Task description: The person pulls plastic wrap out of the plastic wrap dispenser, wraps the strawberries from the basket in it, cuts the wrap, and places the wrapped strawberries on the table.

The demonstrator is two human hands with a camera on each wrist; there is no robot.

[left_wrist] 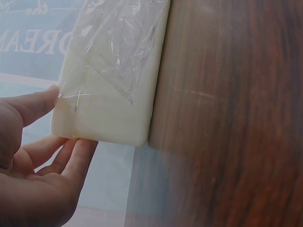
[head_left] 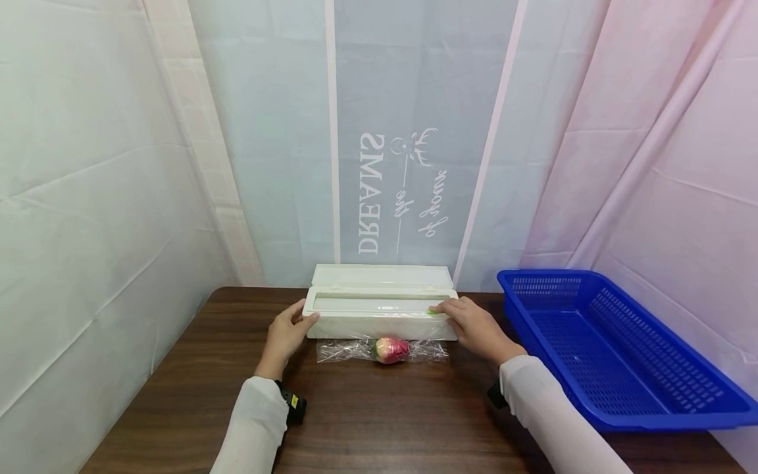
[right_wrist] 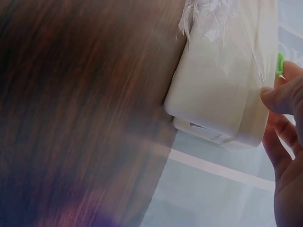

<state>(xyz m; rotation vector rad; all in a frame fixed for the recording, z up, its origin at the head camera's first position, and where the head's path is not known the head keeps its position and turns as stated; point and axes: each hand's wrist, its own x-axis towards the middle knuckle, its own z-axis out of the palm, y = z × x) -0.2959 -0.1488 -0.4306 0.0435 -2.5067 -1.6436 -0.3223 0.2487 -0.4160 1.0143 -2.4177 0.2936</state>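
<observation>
A white cling film dispenser (head_left: pixel 379 327) sits near the table's back edge, its lid (head_left: pixel 381 275) raised behind it. Clear film (left_wrist: pixel 111 61) hangs down its front face. My left hand (head_left: pixel 287 336) holds the left end, thumb at the front edge and fingers against the end. At the right end, my right hand (head_left: pixel 476 327) grips the dispenser's corner, thumb at the front. One of its fingers touches the green slide cutter (right_wrist: pixel 280 64) on the top edge. Before the dispenser lies a red and cream fruit-like piece (head_left: pixel 392 349) with crumpled film (head_left: pixel 349 349) around it.
A blue plastic basket (head_left: pixel 628 421) stands on the right side, close to my right forearm. Under everything is a dark wood-grain table (head_left: pixel 379 421). Pale printed curtains (head_left: pixel 278 164) hang behind and on both sides.
</observation>
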